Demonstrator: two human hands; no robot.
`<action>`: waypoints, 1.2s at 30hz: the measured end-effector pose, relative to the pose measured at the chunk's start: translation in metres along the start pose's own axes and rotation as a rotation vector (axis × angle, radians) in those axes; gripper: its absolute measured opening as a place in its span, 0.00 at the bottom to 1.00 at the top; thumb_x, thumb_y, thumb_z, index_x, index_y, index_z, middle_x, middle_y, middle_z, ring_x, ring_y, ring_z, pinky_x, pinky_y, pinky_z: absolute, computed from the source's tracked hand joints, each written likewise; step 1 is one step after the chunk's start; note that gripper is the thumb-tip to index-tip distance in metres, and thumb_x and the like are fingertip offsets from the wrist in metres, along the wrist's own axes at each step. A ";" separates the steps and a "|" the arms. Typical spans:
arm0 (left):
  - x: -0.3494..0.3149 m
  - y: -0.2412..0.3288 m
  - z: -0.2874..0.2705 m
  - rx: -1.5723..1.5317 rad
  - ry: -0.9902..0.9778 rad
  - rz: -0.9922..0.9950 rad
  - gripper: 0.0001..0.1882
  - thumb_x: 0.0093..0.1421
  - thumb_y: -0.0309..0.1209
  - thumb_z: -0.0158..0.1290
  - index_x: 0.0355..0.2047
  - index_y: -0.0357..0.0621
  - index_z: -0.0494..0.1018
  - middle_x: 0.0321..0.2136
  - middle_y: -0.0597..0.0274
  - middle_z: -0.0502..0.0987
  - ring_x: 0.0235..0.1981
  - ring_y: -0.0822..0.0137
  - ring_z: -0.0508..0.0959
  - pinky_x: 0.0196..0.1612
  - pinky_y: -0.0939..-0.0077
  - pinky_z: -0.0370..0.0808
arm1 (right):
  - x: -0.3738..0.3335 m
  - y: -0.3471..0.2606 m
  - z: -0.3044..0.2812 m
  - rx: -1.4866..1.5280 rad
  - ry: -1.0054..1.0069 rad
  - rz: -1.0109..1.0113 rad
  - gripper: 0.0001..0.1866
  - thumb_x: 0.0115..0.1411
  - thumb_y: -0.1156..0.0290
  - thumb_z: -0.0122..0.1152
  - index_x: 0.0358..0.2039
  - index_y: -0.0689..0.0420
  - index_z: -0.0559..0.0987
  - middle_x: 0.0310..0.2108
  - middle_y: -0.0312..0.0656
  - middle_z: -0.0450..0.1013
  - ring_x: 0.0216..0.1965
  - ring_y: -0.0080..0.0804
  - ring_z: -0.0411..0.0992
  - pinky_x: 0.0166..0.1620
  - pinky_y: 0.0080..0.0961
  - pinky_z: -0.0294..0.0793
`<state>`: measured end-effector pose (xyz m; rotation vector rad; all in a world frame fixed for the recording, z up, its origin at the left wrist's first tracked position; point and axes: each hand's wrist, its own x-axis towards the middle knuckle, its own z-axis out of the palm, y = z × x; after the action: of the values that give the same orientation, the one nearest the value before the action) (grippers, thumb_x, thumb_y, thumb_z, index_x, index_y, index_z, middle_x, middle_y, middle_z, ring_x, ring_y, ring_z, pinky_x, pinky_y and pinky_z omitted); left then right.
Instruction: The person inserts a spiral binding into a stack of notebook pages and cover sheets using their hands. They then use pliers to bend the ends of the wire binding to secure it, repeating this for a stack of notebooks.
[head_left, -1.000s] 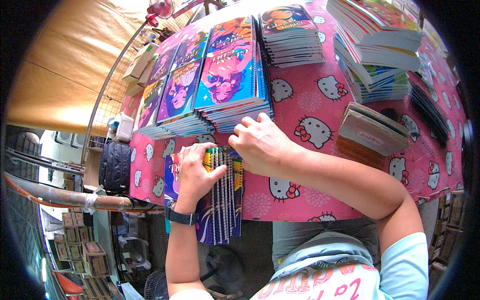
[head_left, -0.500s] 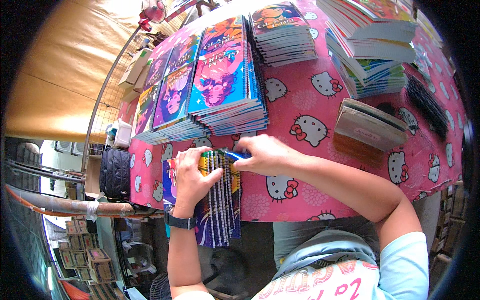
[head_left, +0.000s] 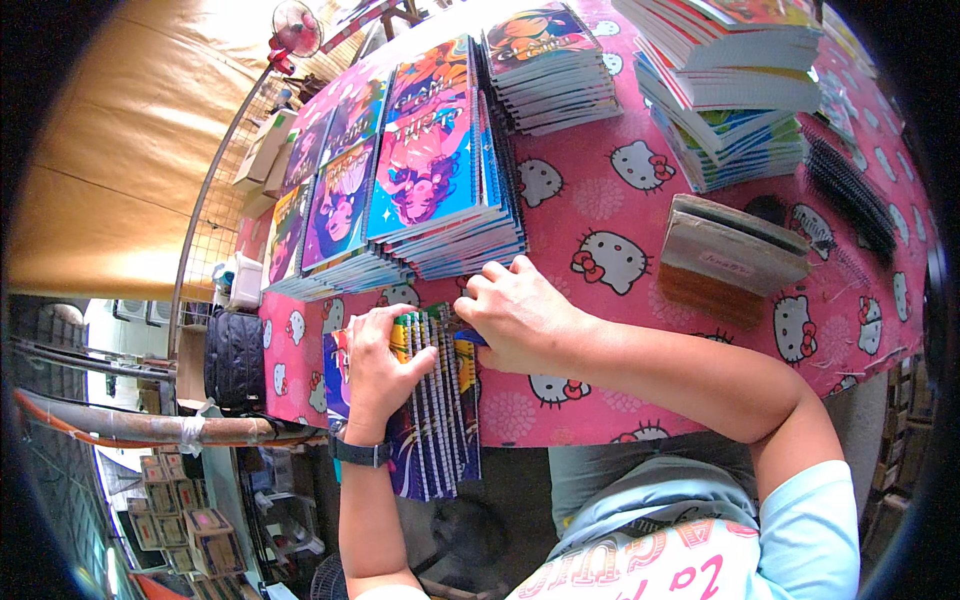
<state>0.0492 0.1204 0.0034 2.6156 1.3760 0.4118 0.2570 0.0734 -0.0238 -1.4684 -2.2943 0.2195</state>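
My left hand (head_left: 380,362) is wrapped over a bunch of spiral-bound notebooks (head_left: 440,420) at the table's front edge. Their wire spines face up side by side, and the lower ends hang past the edge. Bent over the top right end of the spines, my right hand (head_left: 525,318) has its fingers closed around a small blue-handled tool (head_left: 468,338). Most of that tool is hidden by the hand, so its kind does not show. Beyond both hands lie stacks of finished-looking spiral notebooks (head_left: 425,165) with colourful covers.
The table wears a pink cloth (head_left: 610,385) with cartoon cats. Right of my hands stands a worn wooden block (head_left: 735,255) with a slot. Behind it are piled books (head_left: 740,75) and a bundle of black coils (head_left: 850,195). A black bag (head_left: 235,358) is at the left.
The view has shifted slightly. My right hand has turned, its knuckles now higher, and covers more of the blue tool; my left hand keeps its hold on the notebooks.
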 end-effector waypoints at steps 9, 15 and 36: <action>-0.001 -0.002 0.001 0.032 0.029 0.039 0.26 0.39 0.38 0.61 0.41 0.43 0.72 0.37 0.56 0.74 0.43 0.55 0.70 0.51 0.63 0.63 | 0.007 0.014 0.013 1.194 -0.461 0.395 0.21 0.53 0.58 0.56 0.34 0.67 0.77 0.25 0.53 0.76 0.28 0.42 0.77 0.33 0.36 0.76; -0.001 0.000 -0.001 -0.025 0.035 0.003 0.24 0.40 0.38 0.61 0.39 0.45 0.73 0.38 0.57 0.75 0.46 0.54 0.70 0.58 0.56 0.58 | -0.008 0.016 0.008 0.355 -0.194 0.257 0.24 0.48 0.55 0.61 0.41 0.59 0.76 0.36 0.51 0.75 0.42 0.46 0.73 0.44 0.39 0.72; -0.002 0.001 0.000 -0.006 0.013 -0.025 0.26 0.40 0.40 0.61 0.41 0.45 0.73 0.40 0.57 0.74 0.48 0.54 0.69 0.61 0.54 0.54 | 0.005 0.022 0.023 1.371 -0.461 0.500 0.21 0.56 0.57 0.56 0.35 0.66 0.75 0.28 0.47 0.75 0.25 0.34 0.76 0.30 0.31 0.77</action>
<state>0.0487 0.1183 0.0037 2.5930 1.4082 0.4299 0.2637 0.0895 -0.0506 -1.1328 -1.2508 1.9338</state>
